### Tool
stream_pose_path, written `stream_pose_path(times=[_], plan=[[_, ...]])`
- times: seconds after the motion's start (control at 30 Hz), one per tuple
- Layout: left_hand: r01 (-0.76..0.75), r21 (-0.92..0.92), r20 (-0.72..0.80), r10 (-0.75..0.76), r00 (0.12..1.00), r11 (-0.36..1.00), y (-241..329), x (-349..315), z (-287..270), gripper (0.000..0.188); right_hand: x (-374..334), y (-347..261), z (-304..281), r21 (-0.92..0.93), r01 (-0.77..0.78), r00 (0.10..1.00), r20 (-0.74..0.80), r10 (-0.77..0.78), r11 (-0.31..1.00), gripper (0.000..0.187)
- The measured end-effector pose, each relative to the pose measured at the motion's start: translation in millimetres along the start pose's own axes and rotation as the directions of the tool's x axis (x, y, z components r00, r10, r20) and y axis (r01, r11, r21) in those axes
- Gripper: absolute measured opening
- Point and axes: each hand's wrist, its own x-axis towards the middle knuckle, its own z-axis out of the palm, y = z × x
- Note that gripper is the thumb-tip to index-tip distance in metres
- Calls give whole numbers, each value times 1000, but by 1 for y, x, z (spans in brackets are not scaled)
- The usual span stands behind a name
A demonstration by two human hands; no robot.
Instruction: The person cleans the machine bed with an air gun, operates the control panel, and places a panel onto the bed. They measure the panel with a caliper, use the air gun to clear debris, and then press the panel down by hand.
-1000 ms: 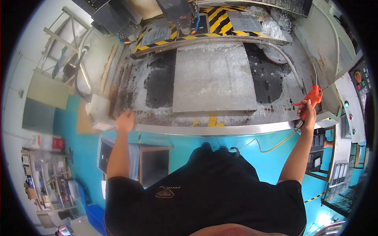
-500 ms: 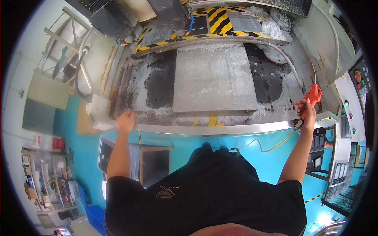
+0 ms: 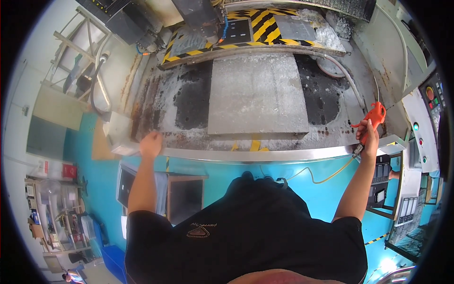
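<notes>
My right hand (image 3: 370,134) is closed round the handle of an orange air blow gun (image 3: 377,113) at the right end of the machine's front edge. The gun's thin nozzle points up and away from me. From its lower end, a yellowish hose (image 3: 333,175) hangs down and crosses to the left. At the left end of the metal front rim (image 3: 265,155), my left hand (image 3: 151,144) rests with its fingers curled in; whatever they may hold is hidden. Between and beyond my hands, a flat grey metal block (image 3: 257,94) lies on the machine bed, with whitish residue on it.
Dark, pitted plates (image 3: 193,102) flank the block, with pale residue around them. Spindle heads (image 3: 196,19) hang at the back left, near a ledge with yellow-black striped tape (image 3: 265,26). A control panel (image 3: 428,104) stands at the right. Below the rim is a wooden-framed box (image 3: 187,196).
</notes>
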Motion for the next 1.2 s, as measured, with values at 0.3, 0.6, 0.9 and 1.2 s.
stream_pose_path(times=[0.3, 0.6, 0.9, 1.2], plan=[[7, 2, -18, -7, 1000, 1000, -7, 4, 10, 36, -5, 1, 1, -2, -2, 1000, -15, 2, 1000, 38], [-8, -29, 80, 10, 997, 1000, -9, -10, 34, 36, 8, 73, -45, -342, 35, 999, 15, -32, 939, 46], [-89, -410, -671, -233, 704, 908, -46, -59, 79, 54, -225, -1, 194, -398, 628, 261, 917, 301, 668, 36], [212, -977, 199, -477, 856, -26, -220, -171, 71, 19, -323, -10, 254, -435, 755, 227, 875, 427, 490, 41]])
